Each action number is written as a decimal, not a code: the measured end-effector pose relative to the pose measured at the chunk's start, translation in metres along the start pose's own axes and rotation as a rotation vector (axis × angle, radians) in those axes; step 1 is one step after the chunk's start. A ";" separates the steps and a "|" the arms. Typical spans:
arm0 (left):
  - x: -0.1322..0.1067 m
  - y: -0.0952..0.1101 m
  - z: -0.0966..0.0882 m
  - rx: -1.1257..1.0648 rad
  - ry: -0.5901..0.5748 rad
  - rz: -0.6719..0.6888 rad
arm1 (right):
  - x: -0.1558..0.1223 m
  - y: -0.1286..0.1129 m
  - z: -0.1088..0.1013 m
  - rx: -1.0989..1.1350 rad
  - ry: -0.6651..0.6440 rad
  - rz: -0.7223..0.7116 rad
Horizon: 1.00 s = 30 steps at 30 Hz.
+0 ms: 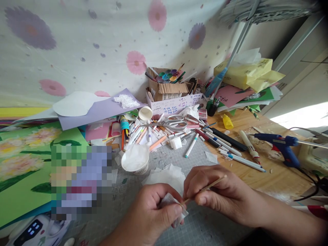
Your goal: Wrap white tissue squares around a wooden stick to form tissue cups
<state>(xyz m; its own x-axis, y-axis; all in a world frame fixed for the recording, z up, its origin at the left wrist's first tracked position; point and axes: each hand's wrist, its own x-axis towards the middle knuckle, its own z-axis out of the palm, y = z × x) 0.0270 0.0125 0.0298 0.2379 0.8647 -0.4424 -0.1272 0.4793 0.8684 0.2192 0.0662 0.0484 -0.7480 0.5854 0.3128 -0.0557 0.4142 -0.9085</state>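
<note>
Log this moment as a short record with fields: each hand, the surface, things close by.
left hand: fingers pinch a white tissue piece
right hand: holds a thin wooden stick, tip at the tissue piece
surface: grey cutting mat
close by: tissue squares, paper cup, markers, scissors, blue glue gun

A wooden table (271, 177) carries a grey cutting mat (205, 227), on which white tissue squares (166, 176) and a white cup (135, 161) rest. Loose markers (227, 139) and a blue glue gun (283, 145) lie on the bare wood beside it.
</note>
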 end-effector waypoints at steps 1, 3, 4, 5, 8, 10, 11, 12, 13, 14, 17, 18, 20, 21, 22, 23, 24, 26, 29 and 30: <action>0.000 0.000 0.000 -0.002 0.003 0.000 | 0.000 0.000 0.000 -0.003 -0.003 -0.001; 0.000 -0.001 -0.001 -0.001 -0.014 0.007 | -0.001 -0.001 0.000 -0.010 -0.010 0.001; 0.001 -0.002 -0.002 0.000 -0.029 0.013 | -0.001 -0.002 0.000 -0.016 -0.014 0.002; 0.002 -0.004 -0.004 0.000 -0.049 0.023 | -0.001 -0.002 0.000 -0.024 -0.016 0.004; 0.004 -0.006 -0.008 -0.023 -0.102 0.058 | 0.001 -0.005 -0.002 -0.044 -0.015 0.007; 0.005 -0.007 -0.009 -0.050 -0.124 0.086 | 0.002 -0.006 -0.003 -0.049 -0.012 0.006; 0.005 -0.007 -0.009 -0.061 -0.133 0.099 | 0.002 -0.006 -0.003 -0.049 -0.010 0.006; 0.006 -0.007 -0.009 -0.070 -0.139 0.109 | 0.002 -0.005 -0.002 -0.046 -0.009 0.005; 0.006 -0.007 -0.009 -0.075 -0.143 0.116 | 0.002 -0.005 -0.002 -0.042 -0.006 0.004; 0.006 -0.007 -0.009 -0.077 -0.144 0.120 | 0.002 -0.004 -0.002 -0.039 -0.005 0.000; 0.005 -0.008 -0.009 -0.066 -0.143 0.134 | 0.001 -0.003 -0.001 -0.033 -0.001 -0.009; 0.005 -0.009 -0.009 -0.057 -0.144 0.141 | 0.001 -0.003 -0.001 -0.034 0.001 -0.010; 0.005 -0.009 -0.010 -0.037 -0.146 0.161 | 0.001 -0.002 -0.001 -0.035 0.003 -0.013; 0.005 -0.008 -0.010 -0.023 -0.141 0.181 | 0.001 -0.002 -0.001 -0.036 0.001 -0.015; 0.005 -0.008 -0.010 0.001 -0.131 0.206 | 0.002 -0.002 -0.001 -0.039 0.002 -0.016; 0.005 -0.007 -0.010 0.030 -0.117 0.238 | 0.002 -0.001 -0.001 -0.042 0.003 -0.017; 0.005 -0.007 -0.010 0.063 -0.102 0.272 | 0.002 -0.001 0.000 -0.045 0.005 -0.017; 0.006 -0.006 -0.011 0.138 -0.088 0.342 | 0.002 0.000 0.000 -0.043 0.013 -0.018; 0.008 -0.005 -0.013 0.230 -0.077 0.436 | 0.003 0.003 0.001 -0.027 0.018 -0.026; 0.008 -0.005 -0.013 0.254 -0.072 0.462 | 0.003 0.003 0.002 -0.024 0.018 -0.028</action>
<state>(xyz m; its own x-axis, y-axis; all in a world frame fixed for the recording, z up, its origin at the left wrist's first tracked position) 0.0170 0.0190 0.0186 0.2788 0.9603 0.0074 0.0009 -0.0079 1.0000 0.2156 0.0680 0.0461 -0.7345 0.5856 0.3429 -0.0601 0.4473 -0.8924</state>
